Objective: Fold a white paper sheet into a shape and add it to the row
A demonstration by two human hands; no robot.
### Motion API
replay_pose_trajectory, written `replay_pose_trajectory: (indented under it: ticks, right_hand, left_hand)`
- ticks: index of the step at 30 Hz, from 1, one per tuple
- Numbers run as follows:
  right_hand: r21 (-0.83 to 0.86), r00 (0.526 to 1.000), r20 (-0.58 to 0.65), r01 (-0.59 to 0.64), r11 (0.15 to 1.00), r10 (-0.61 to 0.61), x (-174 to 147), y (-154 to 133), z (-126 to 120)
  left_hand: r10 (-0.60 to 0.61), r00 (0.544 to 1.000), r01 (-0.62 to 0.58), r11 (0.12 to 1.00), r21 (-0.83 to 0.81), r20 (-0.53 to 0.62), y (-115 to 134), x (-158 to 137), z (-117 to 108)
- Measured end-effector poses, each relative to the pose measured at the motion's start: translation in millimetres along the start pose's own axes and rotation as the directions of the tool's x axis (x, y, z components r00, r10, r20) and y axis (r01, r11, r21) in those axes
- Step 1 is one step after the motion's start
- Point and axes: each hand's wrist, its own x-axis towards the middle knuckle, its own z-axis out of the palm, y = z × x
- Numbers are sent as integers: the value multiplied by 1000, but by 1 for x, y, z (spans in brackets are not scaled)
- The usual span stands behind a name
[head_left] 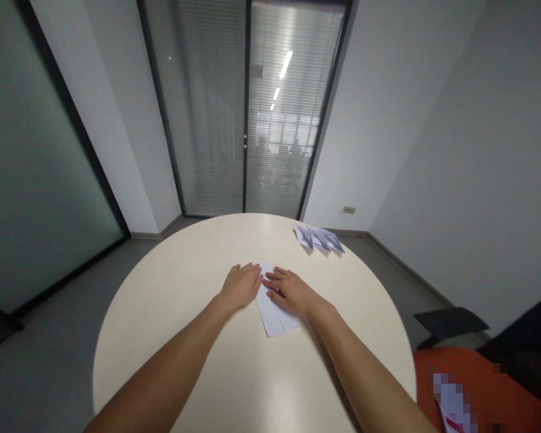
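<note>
A folded sheet of white paper lies on the round cream table, with a lengthwise crease showing on its near part. My left hand rests palm down along the paper's left edge, fingertips touching its far part. My right hand lies on top of the paper with its fingers stretched out and slightly apart, covering much of the middle and right side. Farther back, to the right, several folded paper pieces sit in an overlapping row near the table's edge.
An orange chair seat with a black armrest stands at the lower right, a pixelated item on it. Behind the table is a glass partition with blinds. White walls and frosted glass flank the table.
</note>
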Motion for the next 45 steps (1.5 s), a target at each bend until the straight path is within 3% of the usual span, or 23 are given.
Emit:
replay_pose_trajectory:
  ticks: [5, 9, 14, 25, 32, 45]
  right_hand:
    - [-24, 1000, -3, -7, 1000, 7, 3, 0, 5]
    - [-35, 998, -2, -67, 997, 67, 4, 1, 9]
    - [-42, 998, -27, -51, 998, 50, 4, 1, 9]
    - [-32, 996, -42, 82, 996, -83, 7, -8, 2]
    - [-26, 995, -49, 83, 996, -84, 6, -4, 4]
    - [-17, 994, 37, 100, 995, -99, -2, -1, -16]
  left_hand:
    - [-45, 999, 45, 998, 43, -8, 0, -4, -1]
    - [8, 1000, -8, 1000, 21, -17, -5, -4, 4]
    - [35, 999, -35, 999, -24, 16, -9, 2, 9]
    - [-137, 990, 139, 989, 54, -38, -4, 1, 1]
    - [-249, 964, 255, 964, 69, -91, -7, 0, 5]
    - [-263, 957, 267, 963, 19, -124, -18, 1, 20]
